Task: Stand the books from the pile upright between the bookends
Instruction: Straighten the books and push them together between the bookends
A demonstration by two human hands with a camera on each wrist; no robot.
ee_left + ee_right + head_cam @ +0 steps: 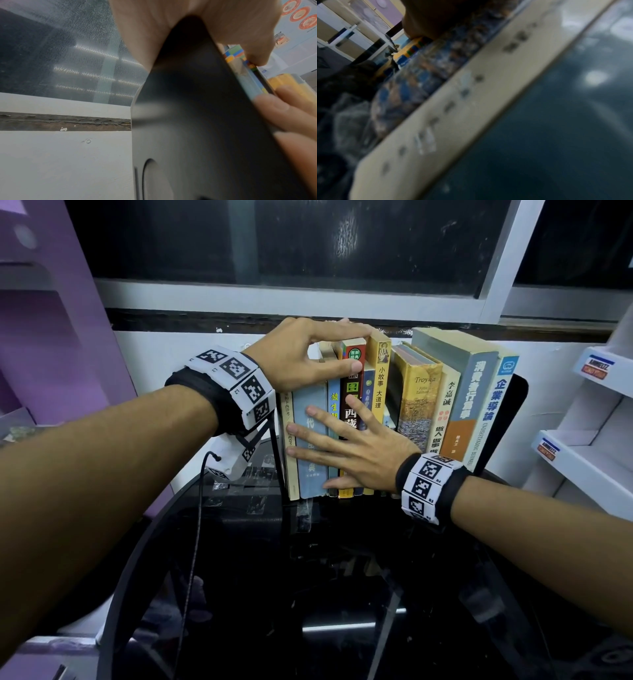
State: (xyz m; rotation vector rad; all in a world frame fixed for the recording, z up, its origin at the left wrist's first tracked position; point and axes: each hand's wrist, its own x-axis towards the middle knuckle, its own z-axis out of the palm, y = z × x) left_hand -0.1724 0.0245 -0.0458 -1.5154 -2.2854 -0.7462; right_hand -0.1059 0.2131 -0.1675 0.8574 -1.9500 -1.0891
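A row of books (414,405) stands upright on the black glass table (342,577), between a thin black left bookend (278,453) and a black right bookend (513,412). My left hand (358,348) reaches over the tops of the leftmost books. Its fingers curl over the top edges and its thumb presses the red and black spine (352,386). My right hand (342,440) lies flat with spread fingers against the spines, over a blue-grey book (310,405). The left wrist view shows the left bookend (197,108) close up. The right wrist view is blurred, with a cream spine (471,101).
A white shelf unit (589,440) stands at the right and a purple one (51,337) at the left. A dark window (308,241) sits above the white wall behind the books. A black cable (195,525) hangs from my left wrist. Clear tape (253,501) lies by the left bookend's foot.
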